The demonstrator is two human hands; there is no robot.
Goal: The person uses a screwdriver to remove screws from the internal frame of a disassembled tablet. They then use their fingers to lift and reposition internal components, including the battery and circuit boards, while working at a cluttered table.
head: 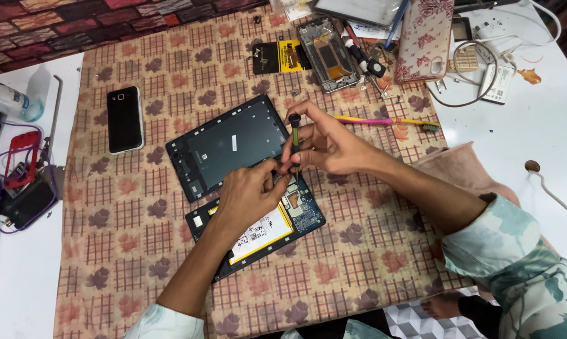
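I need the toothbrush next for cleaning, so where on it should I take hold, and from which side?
Grip the yellow-and-pink toothbrush by its bare handle, midway along, coming from above. It lies flat on the patterned cloth, bristles at its right end, its left end close behind the right hand that holds the screwdriver. The mid-handle is clear and keeps fingers off the bristles.

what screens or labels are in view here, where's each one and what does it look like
Black phone: left on the cloth, dark screen up.
Tablet back cover: centre, black rectangle.
Battery label: on the opened tablet under the left hand, white with yellow edge.
Yellow label: top centre, on a small black part.
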